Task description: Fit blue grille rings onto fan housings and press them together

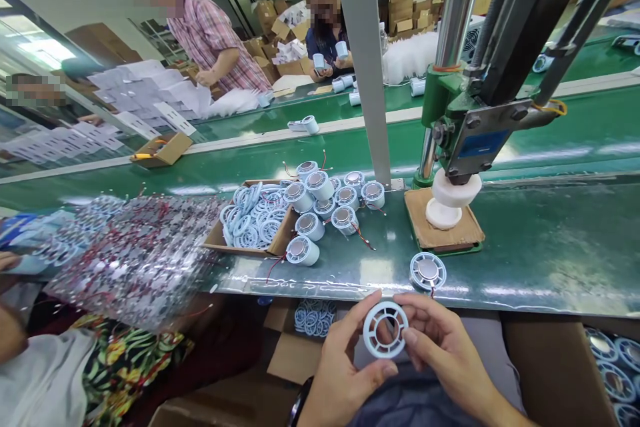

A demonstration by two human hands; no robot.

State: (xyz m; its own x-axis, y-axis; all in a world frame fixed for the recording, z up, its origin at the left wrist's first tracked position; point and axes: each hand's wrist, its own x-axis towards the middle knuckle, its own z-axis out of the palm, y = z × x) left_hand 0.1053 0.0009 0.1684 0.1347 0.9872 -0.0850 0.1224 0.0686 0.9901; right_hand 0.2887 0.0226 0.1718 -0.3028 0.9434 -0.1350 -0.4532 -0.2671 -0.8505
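Observation:
Between my two hands, just in front of the bench edge, is a light blue spoked plastic ring (385, 350), its face turned up toward me. My left hand (345, 363) grips its left side, with the index finger behind and the thumb below. The fingers of my right hand (443, 343) are closed on the right rim, thumb at the front. Just beyond my hands, a round blue housing (428, 270) with a silver disc and red wires stands on the bench. Past it, a hand press (480, 140) holds a white pad above a white round seat (443, 215) on a wooden block.
Several blue motor housings (345, 217) with wires stand left of the press. Beside them is a cardboard tray (287, 230) of blue rings, then a plastic sheet of wired parts (150, 247). An open box (555, 360) of housings sits at lower right. Other people work at left and across.

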